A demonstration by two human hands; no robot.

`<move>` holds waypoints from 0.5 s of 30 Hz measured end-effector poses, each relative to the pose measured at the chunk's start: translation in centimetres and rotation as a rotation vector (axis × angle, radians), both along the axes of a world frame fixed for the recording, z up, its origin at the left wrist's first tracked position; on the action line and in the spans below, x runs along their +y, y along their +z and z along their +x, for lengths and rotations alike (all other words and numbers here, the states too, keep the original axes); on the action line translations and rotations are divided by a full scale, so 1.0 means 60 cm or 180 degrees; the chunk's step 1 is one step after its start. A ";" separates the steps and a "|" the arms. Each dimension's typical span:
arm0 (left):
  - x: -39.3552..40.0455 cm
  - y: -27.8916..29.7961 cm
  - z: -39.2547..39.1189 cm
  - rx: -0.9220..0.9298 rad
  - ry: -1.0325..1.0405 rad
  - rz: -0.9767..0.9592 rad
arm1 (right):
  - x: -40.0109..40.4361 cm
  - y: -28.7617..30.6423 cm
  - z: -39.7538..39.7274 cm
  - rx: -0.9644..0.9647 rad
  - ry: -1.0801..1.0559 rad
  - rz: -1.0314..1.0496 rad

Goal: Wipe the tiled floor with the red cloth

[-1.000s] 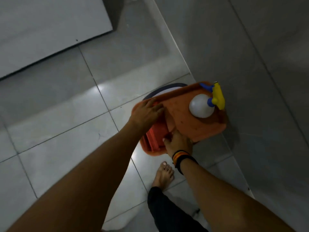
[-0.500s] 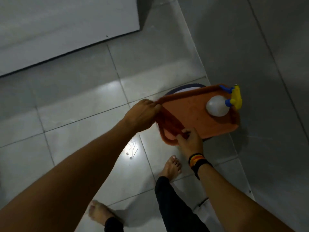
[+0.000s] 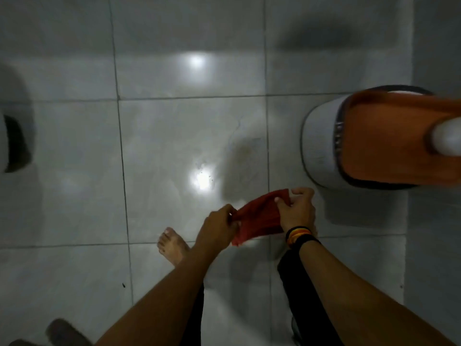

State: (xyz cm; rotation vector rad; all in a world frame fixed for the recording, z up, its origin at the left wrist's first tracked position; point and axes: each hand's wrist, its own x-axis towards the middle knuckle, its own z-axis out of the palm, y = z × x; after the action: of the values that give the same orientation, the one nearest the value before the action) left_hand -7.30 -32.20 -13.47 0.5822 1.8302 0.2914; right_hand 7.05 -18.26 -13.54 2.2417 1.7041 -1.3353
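The red cloth [image 3: 259,218] is stretched between both hands, held in the air above the floor. My left hand [image 3: 217,226] pinches its left edge. Its right edge is gripped by my right hand [image 3: 298,209], whose wrist carries striped bands. Below lies the glossy white tiled floor [image 3: 174,136] with dark grout lines and a brownish smudge near the middle right. My bare left foot [image 3: 172,245] stands on a tile just left of my hands.
A white round bin [image 3: 319,146] stands at the right with an orange tray [image 3: 389,141] on top carrying a white bottle [image 3: 446,136]. A grey wall runs along the right edge. A dark-and-white object [image 3: 12,143] sits at the far left.
Both hands left the orange tray, taking the red cloth off it and down toward my feet. My view tipped downward, so the bin and tray now sit at the right edge.
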 end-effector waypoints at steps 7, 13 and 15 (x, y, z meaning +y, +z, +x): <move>-0.047 -0.283 0.074 -0.0637 0.1015 -0.0099 | 0.003 -0.283 -0.020 -0.0528 0.0828 0.0181; -0.085 -0.451 0.046 0.1181 0.0200 0.0220 | -0.088 -0.447 0.016 -0.0539 0.1796 -0.0301; -0.106 -0.488 0.011 0.1506 0.0155 0.0132 | -0.124 -0.481 0.031 -0.0743 0.2225 -0.0353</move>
State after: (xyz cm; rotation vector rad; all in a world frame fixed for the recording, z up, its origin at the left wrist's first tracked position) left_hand -6.64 -38.54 -42.74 0.6769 2.3002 0.2374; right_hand 8.93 -25.68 -42.39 1.4398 1.9784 -0.9278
